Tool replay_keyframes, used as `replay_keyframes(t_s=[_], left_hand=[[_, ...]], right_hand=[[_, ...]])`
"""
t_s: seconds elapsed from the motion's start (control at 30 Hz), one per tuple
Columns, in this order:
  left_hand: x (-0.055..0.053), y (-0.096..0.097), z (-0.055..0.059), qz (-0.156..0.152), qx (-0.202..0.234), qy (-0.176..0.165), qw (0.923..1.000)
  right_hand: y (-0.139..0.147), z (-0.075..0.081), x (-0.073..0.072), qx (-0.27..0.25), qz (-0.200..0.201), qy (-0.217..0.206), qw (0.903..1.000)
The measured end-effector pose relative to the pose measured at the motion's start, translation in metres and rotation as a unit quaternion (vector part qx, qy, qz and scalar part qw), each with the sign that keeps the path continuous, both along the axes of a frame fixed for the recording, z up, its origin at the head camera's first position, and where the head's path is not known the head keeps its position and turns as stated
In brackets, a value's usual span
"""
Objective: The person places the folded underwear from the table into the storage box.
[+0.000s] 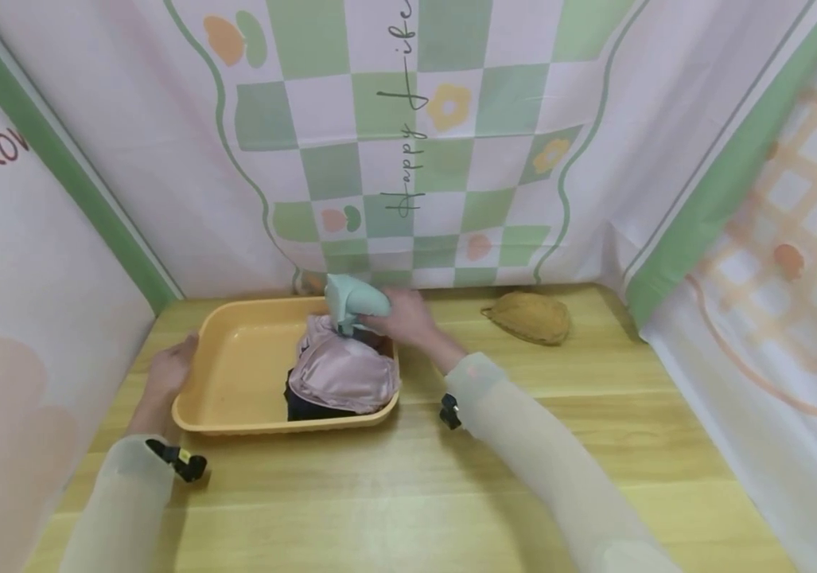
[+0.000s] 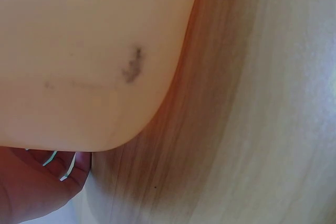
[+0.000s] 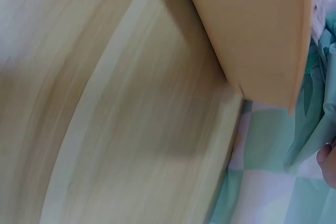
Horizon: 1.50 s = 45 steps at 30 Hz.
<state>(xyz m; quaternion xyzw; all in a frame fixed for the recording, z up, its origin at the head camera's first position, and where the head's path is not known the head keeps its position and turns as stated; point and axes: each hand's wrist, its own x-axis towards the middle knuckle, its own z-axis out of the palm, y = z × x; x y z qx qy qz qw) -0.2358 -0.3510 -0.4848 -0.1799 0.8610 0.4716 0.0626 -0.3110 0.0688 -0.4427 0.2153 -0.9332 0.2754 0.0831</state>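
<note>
In the head view my right hand [image 1: 408,317] grips a mint-green bra [image 1: 359,300] over the back right corner of a yellow-orange tray [image 1: 236,382]. Its green cloth [image 3: 315,103] hangs beside the tray's wall in the right wrist view, where only a fingertip [image 3: 326,161] shows. Inside the tray's right half lies a pink satin bra [image 1: 344,374] on top of black cloth [image 1: 318,410]. My left hand [image 1: 170,368] rests against the outside of the tray's left wall. The left wrist view shows its slightly bent fingers [image 2: 73,174], partly hidden behind the tray.
A mustard-yellow folded bra [image 1: 530,317] lies on the wooden table [image 1: 523,477], right of the tray near the back edge. A checkered curtain [image 1: 408,159] hangs behind the table, with printed cloth at both sides.
</note>
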Motion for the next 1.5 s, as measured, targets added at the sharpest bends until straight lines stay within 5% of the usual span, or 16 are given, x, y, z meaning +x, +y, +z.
replay_keyframes(t_s=[0.17,0.37,0.8,1.17,1.5], left_hand=[[0.001,0.003,0.0,0.012,0.021,-0.001,0.9997],[0.002,0.003,0.002,-0.002,-0.022,0.005,0.9998],[0.0,0.002,0.003,-0.003,-0.026,0.004,0.9996],[0.001,0.004,0.003,-0.004,-0.016,0.003,0.9999],[0.001,0.003,0.003,-0.012,-0.009,-0.005,0.9999]], right_hand=[[-0.013,-0.002,0.001,0.048,0.008,0.004,0.9988],[-0.023,-0.001,0.003,0.109,0.01,-0.014,0.9938],[-0.024,-0.002,0.005,0.169,0.032,-0.021,0.9848],[-0.022,-0.003,0.004,0.177,0.035,-0.038,0.9829],[-0.01,0.0,0.001,0.124,0.015,-0.035,0.9915]])
